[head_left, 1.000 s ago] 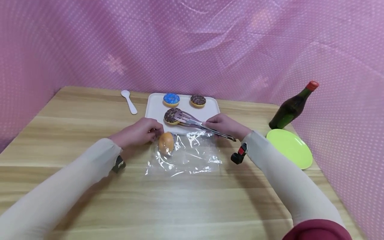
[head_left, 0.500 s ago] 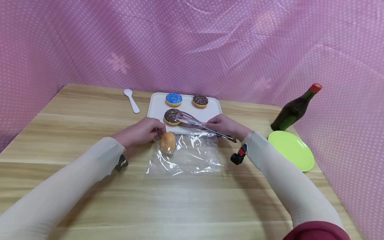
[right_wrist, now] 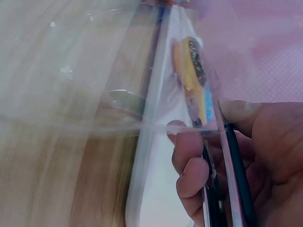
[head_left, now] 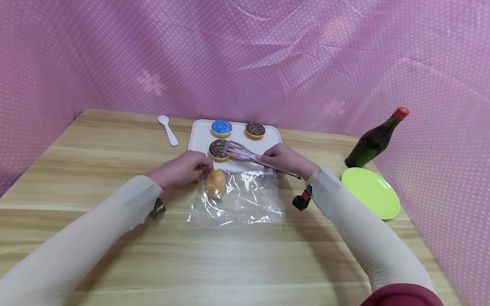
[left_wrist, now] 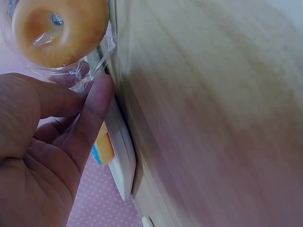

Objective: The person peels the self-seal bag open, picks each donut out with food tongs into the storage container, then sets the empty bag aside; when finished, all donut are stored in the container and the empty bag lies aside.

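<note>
My left hand (head_left: 183, 168) pinches the edge of a clear plastic bag (head_left: 249, 202) between thumb and fingers. Inside that bag, right by the fingertips, is a donut (left_wrist: 78, 45) with its plain tan side showing. In my right hand (head_left: 289, 159) I grip metal tongs (head_left: 239, 151) with slotted heads. One head overlaps the right side of a chocolate donut (head_left: 216, 148) on a white tray (head_left: 197, 134). The right wrist view shows my fingers (right_wrist: 189, 151) curled round the tongs' dark arms, with the bag's edge running up to them.
Behind on the tray lie a blue-iced donut (head_left: 221, 126) and another chocolate donut (head_left: 255, 129). A white spoon (head_left: 168, 131) lies left of the tray. At the right stand a dark green bottle (head_left: 369, 144) with a red cap and a lime-green plate (head_left: 370, 193). Pink cloth (head_left: 245, 59) hangs behind the table.
Both hands keep nearly the same places, and the bag and donuts stay put. The tongs' two arms look slightly closer together. The head view has shifted a little.
</note>
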Demonstrator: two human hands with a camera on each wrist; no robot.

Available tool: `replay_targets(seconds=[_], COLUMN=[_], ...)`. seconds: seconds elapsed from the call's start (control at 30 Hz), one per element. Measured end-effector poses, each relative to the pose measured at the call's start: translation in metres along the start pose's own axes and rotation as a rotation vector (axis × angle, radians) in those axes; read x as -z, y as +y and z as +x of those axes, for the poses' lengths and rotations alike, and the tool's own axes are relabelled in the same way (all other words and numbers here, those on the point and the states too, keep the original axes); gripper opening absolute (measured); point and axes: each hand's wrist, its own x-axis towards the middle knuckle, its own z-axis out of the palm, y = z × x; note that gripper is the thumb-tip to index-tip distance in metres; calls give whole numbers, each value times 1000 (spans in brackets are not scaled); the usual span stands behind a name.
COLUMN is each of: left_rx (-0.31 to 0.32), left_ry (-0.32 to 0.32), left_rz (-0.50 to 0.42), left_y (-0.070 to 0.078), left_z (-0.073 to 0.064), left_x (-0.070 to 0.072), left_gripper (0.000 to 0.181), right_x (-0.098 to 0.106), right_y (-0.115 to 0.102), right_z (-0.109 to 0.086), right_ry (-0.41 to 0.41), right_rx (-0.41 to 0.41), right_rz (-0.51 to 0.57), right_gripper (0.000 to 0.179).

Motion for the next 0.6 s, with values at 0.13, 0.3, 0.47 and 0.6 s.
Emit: replay_targets(seconds=[0.13, 0.3, 0.47, 0.6], left_rx=[10, 34, 27, 27], left_ry=[-5, -12, -7, -7], left_rz=[15, 14, 20, 35], left_y=[-1, 1, 3, 3], left_z=[1, 0, -1, -1], left_x=[0, 1, 1, 1], left_gripper=[29, 27, 29, 29], right_x=[5, 14, 25, 33], right_y=[-2, 3, 15, 25], right_z=[-3, -12, -33, -56], right_ry=[-1, 30, 77, 102], right_rx=[2, 32, 52, 46], right_rz=[12, -34, -61, -55], right_gripper=[37, 40, 40, 38])
